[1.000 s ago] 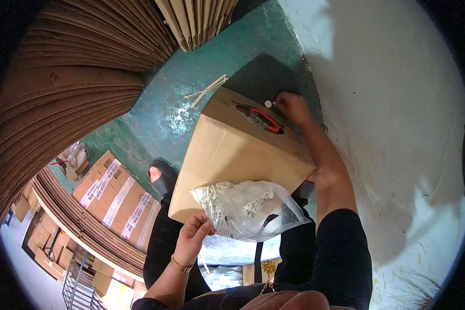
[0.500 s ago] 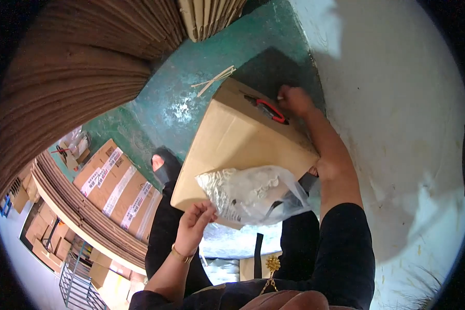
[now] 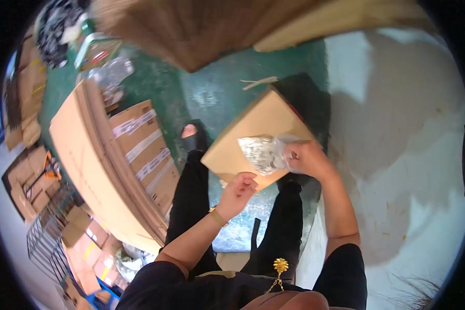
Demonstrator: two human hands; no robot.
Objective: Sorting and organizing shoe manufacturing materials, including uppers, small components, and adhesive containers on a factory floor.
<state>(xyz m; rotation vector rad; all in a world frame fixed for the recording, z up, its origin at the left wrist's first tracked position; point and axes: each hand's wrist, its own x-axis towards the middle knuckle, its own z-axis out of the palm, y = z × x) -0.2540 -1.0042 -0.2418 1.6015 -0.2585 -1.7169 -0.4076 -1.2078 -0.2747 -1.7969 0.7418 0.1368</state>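
On the far left, flat brown cartons (image 3: 139,150) with tape strips lie on the green floor (image 3: 212,93). The left hand (image 3: 239,190) is curled on the near edge of a brown box (image 3: 253,135), fingers bent around it. The box rests tilted over the person's legs. On it lies a clear bag (image 3: 263,152). The right hand (image 3: 307,159) pinches the bag's right end.

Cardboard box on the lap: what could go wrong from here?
1. The cardboard box sits tilted across the knees; only the left hand touches its near edge, so it might slide to the green floor.
2. The right hand pinches the clear plastic bag by one side; its contents could spill.
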